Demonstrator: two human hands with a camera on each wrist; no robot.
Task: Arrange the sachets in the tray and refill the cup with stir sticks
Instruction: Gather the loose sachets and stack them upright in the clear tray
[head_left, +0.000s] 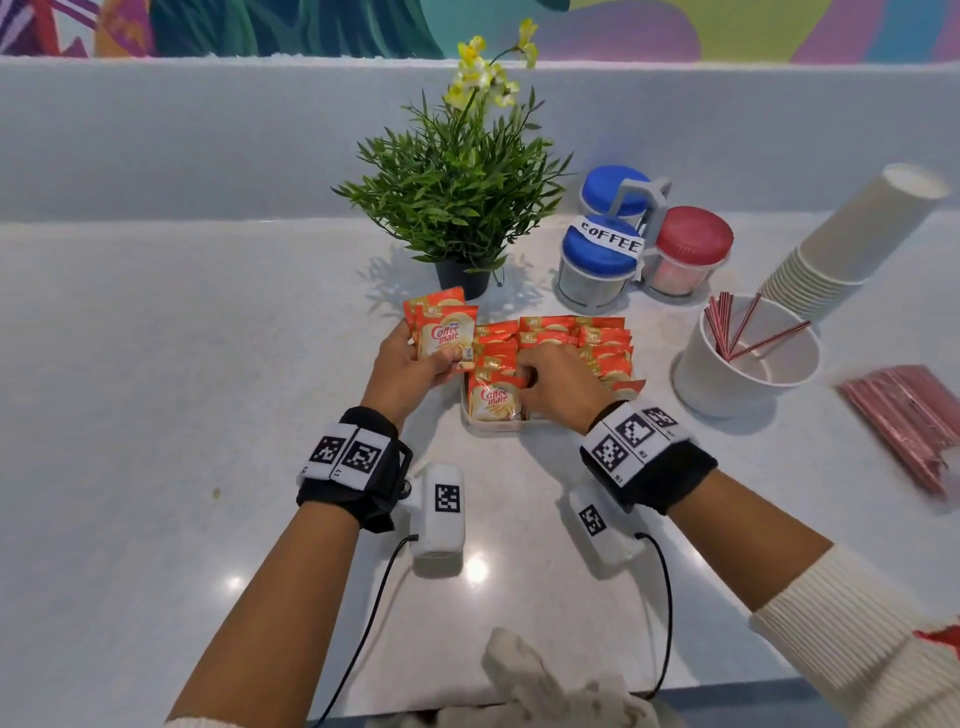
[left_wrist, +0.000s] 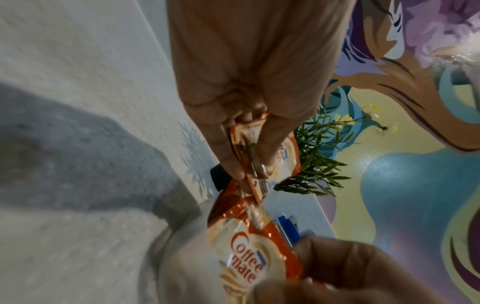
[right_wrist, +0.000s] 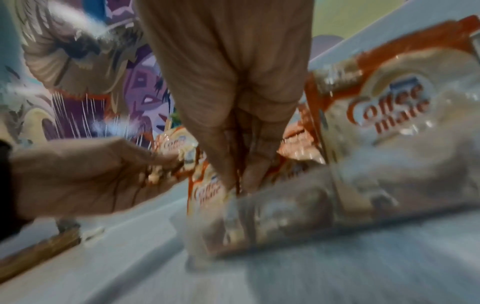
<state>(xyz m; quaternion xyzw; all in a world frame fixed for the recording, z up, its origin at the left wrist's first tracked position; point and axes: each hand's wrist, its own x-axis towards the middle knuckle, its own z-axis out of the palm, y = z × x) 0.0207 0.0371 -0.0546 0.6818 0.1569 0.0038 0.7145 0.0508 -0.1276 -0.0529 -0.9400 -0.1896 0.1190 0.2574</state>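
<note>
Crumpled white cloth (head_left: 524, 670) is lying at the near counter edge, between the two forearms. Left hand (head_left: 410, 364) is hovering just left of the tray (head_left: 498, 423), thumb and fingers clamped on a small fan of held sachets (head_left: 441, 327), standing upright with the printed faces toward the camera; the left wrist view is showing the thumb (left_wrist: 270, 148) pressing across the front one. Right hand (head_left: 558, 382) is reaching down into the tray, fingertips curled and pinching the top edge of the front sachet (head_left: 491, 397), which is standing in the left row. Tray sachets (head_left: 597, 343) are sitting in overlapping rows, filling the tray. Right of the tray, the white cup (head_left: 748, 358) is holding a few red stir sticks (head_left: 737, 327) leaning on its rim. Farther right, a bundle of spare sticks (head_left: 909, 421) is lying flat on the counter (head_left: 156, 364). Behind the tray: potted plant (head_left: 462, 192), lidded jars (head_left: 644, 244) labelled COFFEE, stacked paper cups (head_left: 852, 239) tilting.
</note>
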